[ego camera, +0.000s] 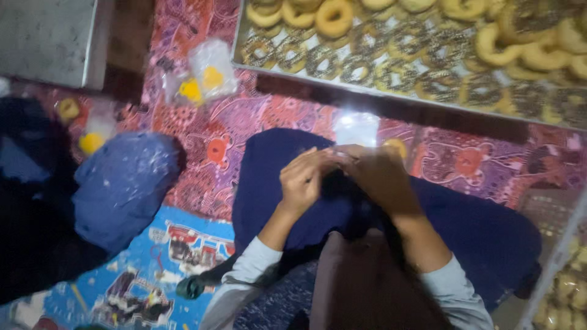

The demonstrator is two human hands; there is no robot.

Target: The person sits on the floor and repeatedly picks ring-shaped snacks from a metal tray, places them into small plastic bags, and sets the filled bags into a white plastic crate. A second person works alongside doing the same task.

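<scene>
Item one: our left hand and right hand, brought together above the lap, fingertips meeting over a clear plastic bag with a yellow piece at its edge. Whether the hands pinch the bag or only touch it, we cannot tell; the blur hides the grip.

Item two: a metal tray of ring doughnuts, plain and sprinkled, lying beyond our knees on a patterned pink cloth.

Item three: further filled clear bags on the cloth to the left, well apart from the hands.

Item four: another person's blue-clad knee at left.
</scene>
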